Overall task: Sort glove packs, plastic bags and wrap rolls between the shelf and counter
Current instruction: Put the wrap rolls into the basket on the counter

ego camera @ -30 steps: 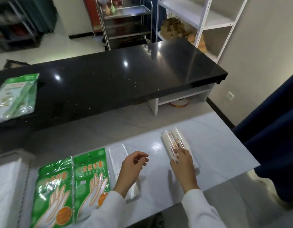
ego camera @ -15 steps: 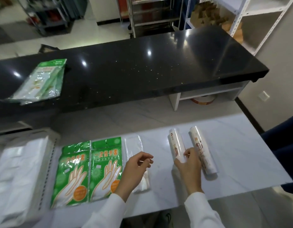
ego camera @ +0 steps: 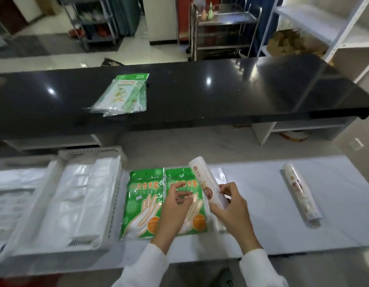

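Observation:
My right hand [ego camera: 231,212] grips a white wrap roll [ego camera: 202,179] and holds it tilted above the white shelf board [ego camera: 262,220]. My left hand [ego camera: 175,206] hovers just left of it with loosely curled fingers, holding nothing, over two green glove packs [ego camera: 144,201] lying side by side. A second wrap roll [ego camera: 299,191] lies alone on the board to the right. A clear plastic bag [ego camera: 221,177] lies partly hidden behind the held roll. More green-and-white packs [ego camera: 123,96] rest on the black counter [ego camera: 221,96].
White trays [ego camera: 61,195] filled with white plastic bags sit on the left of the board. Behind the counter stand a steel trolley [ego camera: 221,32] and a white rack [ego camera: 328,32] with cardboard boxes.
My right hand has lifted one wrap roll off the board and carried it left toward my left hand. The other roll stayed where it lay. The camera view swung left.

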Action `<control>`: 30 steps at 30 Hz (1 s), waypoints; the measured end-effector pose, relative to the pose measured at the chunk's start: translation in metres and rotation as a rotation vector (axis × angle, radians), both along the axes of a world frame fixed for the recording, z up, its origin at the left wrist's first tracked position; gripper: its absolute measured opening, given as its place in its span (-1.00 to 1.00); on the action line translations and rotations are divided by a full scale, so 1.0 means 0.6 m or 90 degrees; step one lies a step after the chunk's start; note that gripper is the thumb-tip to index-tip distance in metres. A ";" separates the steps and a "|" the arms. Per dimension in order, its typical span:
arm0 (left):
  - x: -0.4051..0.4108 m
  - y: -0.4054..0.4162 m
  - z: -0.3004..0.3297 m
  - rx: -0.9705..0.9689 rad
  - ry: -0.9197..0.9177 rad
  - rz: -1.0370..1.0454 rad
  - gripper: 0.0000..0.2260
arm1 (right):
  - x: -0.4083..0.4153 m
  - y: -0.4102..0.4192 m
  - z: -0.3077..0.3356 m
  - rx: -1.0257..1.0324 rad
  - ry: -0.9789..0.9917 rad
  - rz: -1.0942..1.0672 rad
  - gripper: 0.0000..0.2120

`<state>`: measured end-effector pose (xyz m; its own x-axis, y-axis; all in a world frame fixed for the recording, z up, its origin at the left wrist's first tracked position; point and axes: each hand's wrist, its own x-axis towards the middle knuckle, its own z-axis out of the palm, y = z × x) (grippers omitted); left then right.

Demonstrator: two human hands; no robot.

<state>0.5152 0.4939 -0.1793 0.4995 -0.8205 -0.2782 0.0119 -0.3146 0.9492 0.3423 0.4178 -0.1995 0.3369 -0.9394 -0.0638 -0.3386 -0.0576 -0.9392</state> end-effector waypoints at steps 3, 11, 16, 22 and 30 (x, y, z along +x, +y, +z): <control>0.064 0.059 0.008 -0.050 0.055 0.047 -0.53 | 0.075 0.067 0.010 -0.031 -0.027 0.041 -0.57; 0.206 0.224 0.033 -0.139 0.133 0.169 -0.36 | 0.236 0.221 0.052 -0.099 0.007 0.183 -0.56; 0.285 0.319 0.034 -0.196 0.171 0.295 -0.36 | 0.342 0.283 0.063 -0.111 0.012 0.287 -0.56; 0.373 0.377 0.042 -0.242 0.160 0.424 -0.36 | 0.448 0.304 0.066 -0.122 -0.017 0.374 -0.52; 0.496 0.395 0.065 -0.276 0.137 0.563 -0.42 | 0.562 0.277 0.073 -0.093 -0.037 0.443 -0.59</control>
